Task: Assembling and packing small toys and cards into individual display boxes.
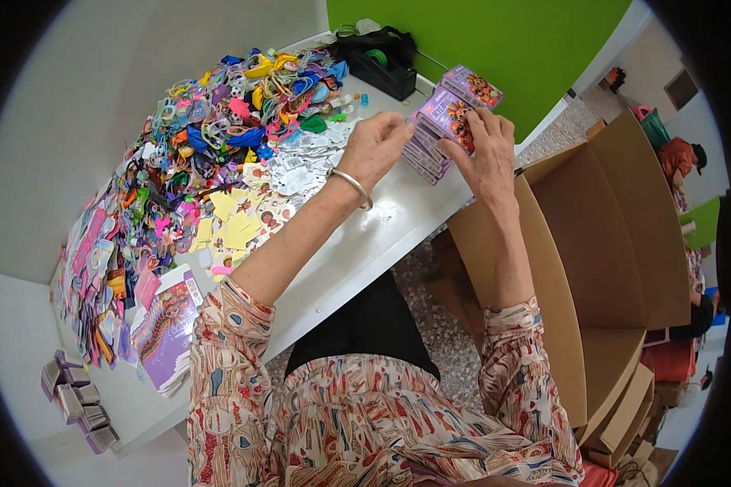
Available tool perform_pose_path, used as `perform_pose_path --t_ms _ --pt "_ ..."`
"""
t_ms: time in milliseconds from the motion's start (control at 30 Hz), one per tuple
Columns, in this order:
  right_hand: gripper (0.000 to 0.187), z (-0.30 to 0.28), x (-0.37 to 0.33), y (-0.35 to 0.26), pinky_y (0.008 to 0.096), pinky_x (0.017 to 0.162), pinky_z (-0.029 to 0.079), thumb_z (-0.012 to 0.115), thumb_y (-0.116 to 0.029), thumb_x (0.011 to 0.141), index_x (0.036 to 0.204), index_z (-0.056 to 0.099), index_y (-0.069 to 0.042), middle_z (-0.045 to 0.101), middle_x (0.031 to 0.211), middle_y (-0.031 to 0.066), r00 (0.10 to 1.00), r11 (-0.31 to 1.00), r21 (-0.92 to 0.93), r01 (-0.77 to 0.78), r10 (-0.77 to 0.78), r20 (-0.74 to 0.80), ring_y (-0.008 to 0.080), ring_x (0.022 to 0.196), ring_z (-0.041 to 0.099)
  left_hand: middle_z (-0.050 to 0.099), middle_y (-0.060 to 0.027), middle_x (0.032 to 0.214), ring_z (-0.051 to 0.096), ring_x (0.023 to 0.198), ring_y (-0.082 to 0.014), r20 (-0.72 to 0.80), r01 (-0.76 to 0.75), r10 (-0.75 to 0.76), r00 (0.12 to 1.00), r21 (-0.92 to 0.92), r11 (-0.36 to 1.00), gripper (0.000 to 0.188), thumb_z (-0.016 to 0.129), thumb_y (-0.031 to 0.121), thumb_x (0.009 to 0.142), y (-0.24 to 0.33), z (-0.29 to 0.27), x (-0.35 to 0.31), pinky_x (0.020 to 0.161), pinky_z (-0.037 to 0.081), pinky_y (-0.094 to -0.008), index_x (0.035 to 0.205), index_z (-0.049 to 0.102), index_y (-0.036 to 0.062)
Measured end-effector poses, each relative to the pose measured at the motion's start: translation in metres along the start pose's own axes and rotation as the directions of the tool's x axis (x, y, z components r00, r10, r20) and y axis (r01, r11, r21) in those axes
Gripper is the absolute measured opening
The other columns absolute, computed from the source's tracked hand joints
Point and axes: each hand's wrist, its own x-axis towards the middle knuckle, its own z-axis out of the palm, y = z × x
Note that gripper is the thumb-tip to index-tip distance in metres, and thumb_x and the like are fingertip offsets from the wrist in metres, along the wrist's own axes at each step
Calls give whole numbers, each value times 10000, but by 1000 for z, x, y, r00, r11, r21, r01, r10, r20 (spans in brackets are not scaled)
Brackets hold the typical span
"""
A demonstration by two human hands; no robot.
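Small purple printed boxes (426, 159) stand in a stack at the table's far right edge, with another purple box (473, 84) just behind. My right hand (489, 156) grips a box (440, 116) on top of the stack, thumb at its near side and fingers over its right end. Close to the stack's left side is my left hand (375, 144), fingers curled together; what they hold, if anything, is hidden. A metal bangle (354, 186) circles my left wrist.
A big heap of small colourful trinkets (235, 114) covers the table's back left. Beside it lie white packets (300, 162) and yellow cards (237, 225). Flat purple cartons (167, 333) rest near left. A black tape dispenser (382, 71) stands behind; a large open cardboard box (577, 235) is right.
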Motion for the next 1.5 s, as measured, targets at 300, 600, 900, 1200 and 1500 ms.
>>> perform_pose_path --t_ms 300,600,900,1200,1500 --pt "532 20 -3 1 455 965 397 734 -276 784 1198 548 2 521 1276 167 995 986 -133 100 -101 4 370 1133 479 566 80 847 428 717 -3 59 52 -51 997 -4 999 293 631 278 926 -24 -7 -17 594 342 -173 1080 662 30" --pt "540 20 -3 4 462 997 374 722 -244 803 1234 523 13 512 1287 195 990 971 -196 140 -144 -6 378 1166 474 637 -64 702 567 660 -124 -74 -55 64 995 118 992 266 619 248 866 -17 -4 8 622 462 -290 915 677 -7" --pt "673 7 50 64 463 1088 299 605 -513 873 1312 509 -12 404 1421 217 976 974 111 -196 205 -79 368 1339 329 704 -82 782 629 676 -122 -156 -113 161 975 279 954 182 684 147 794 -26 -1 153 540 428 -248 852 713 -23" --pt "591 11 65 96 408 952 458 718 -403 788 1231 599 -30 506 1335 185 948 953 257 -162 79 308 324 1173 533 672 -37 726 604 607 -111 62 172 -185 981 178 969 100 701 116 757 -7 15 165 536 445 -226 789 708 22" --pt "562 15 62 90 393 924 476 747 -274 759 1222 591 3 547 1268 166 947 952 254 -168 83 312 316 1118 568 660 -61 683 578 562 -112 82 212 -213 974 20 977 36 703 28 701 -9 14 162 520 440 -237 716 692 -3"
